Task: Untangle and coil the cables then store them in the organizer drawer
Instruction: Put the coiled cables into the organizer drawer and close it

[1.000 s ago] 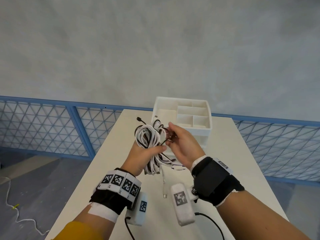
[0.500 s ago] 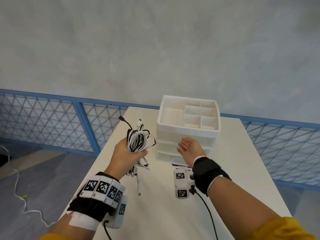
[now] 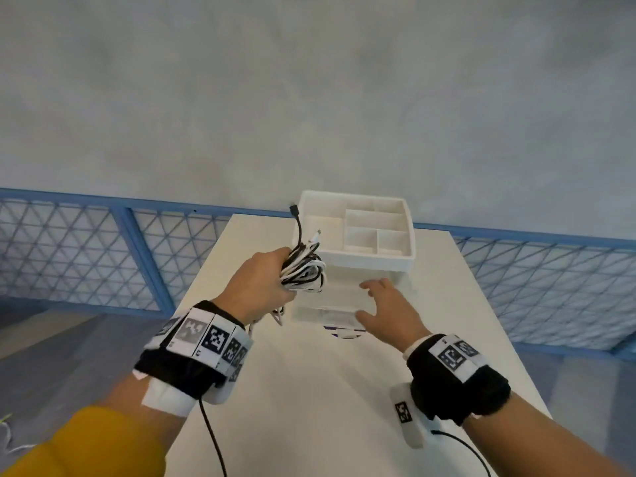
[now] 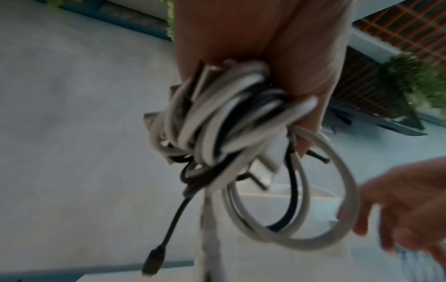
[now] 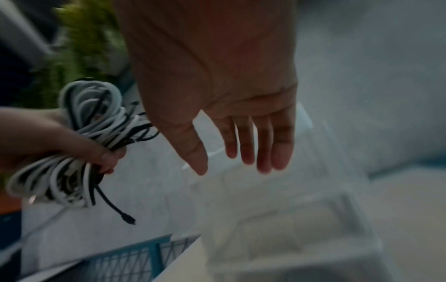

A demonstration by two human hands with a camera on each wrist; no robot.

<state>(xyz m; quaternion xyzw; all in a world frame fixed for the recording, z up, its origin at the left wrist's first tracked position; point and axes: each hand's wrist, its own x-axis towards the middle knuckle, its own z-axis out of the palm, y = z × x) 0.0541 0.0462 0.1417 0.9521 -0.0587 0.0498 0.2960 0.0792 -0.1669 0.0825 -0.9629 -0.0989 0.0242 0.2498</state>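
At centre frame in the head view, our right hand (image 3: pixel 389 313), its grip released with fingers straight, sits just before the organizer (image 3: pixel 358 270) drawer fronts, nearer than our left. Our left hand (image 3: pixel 258 284) clenches the cables (image 3: pixel 304 270) just left of the organizer, above the counter (image 3: pixel 309 390), the bundle's loops hanging roughly upright.

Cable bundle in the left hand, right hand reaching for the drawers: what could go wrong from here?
1. The cable bundle mixes black and white cables, so they may go in still tangled.
2. A black plug end sticks up loose beside the organizer; it could snag the rim.
3. The left hand is full, so only the open right hand can pull a drawer; the organizer might slide on the table.
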